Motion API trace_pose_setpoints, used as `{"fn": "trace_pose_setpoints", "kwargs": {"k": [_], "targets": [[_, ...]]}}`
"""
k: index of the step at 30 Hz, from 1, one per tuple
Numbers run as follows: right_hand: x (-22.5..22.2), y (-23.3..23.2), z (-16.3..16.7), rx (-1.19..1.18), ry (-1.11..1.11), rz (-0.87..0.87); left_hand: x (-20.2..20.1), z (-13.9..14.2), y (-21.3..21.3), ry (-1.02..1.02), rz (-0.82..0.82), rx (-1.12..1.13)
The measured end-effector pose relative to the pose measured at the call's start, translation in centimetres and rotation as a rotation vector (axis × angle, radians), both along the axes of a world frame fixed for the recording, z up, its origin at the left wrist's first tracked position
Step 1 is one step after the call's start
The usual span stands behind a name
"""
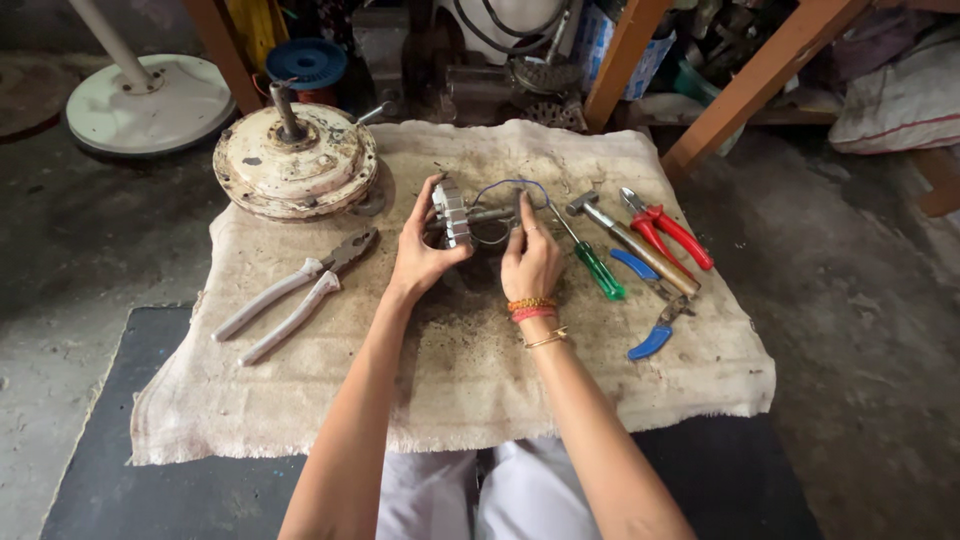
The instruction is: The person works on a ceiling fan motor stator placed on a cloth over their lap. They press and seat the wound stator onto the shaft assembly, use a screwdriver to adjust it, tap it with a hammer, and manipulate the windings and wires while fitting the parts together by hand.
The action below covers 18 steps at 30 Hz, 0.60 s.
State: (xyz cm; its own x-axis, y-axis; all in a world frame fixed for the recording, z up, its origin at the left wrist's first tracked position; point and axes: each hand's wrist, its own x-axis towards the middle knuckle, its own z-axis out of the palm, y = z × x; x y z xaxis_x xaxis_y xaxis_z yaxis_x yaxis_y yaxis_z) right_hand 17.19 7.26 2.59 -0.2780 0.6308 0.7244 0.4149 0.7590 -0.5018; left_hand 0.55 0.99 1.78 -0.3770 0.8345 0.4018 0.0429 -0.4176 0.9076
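Concrete floor (80, 250) carried a grimy beige cloth (480, 390), and at its middle sat a small wound motor core (470, 218) with a blue wire loop. The left hand (425, 255) cupped the core's ridged metal side, fingers curled around it; the right hand (530, 262) pinched its other end, hiding its lower half. Behind, a blue-lidded tub (306, 62) stayed shut, contents unseen, and shelf clutter blurred in shadow.
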Motion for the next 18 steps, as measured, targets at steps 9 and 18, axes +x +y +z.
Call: {"fn": "trace_pose_setpoints", "kwargs": {"k": [9,18], "targets": [[0.07,0.09,0.11,-0.065,-0.079,0.044,0.00,-0.39,0.16,-0.037,-0.014,-0.015],[0.17,-0.40,0.63,-0.034,-0.097,0.070,0.09,-0.34,0.00,0.004,0.007,-0.011]]}}
